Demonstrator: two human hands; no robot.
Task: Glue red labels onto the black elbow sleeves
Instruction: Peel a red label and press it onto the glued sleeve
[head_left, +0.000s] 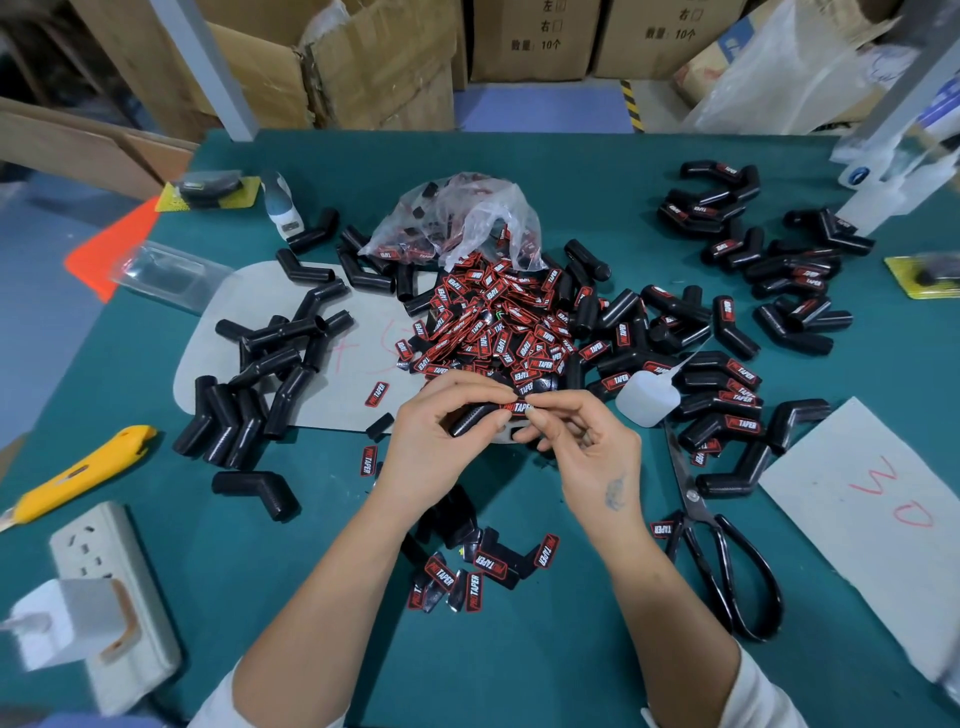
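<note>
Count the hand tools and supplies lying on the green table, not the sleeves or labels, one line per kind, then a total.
Yellow utility knife: 1
Black scissors: 1
White glue bottle: 1
White power strip: 1
Total: 4
The sleeves and labels are piled too thickly to count.

Setting: small assembly and packing workshop. Green-covered bench carries bulk piles of black elbow sleeves and red labels, with glue bottle, scissors and utility knife. Printed shipping cartons stacked behind.
</note>
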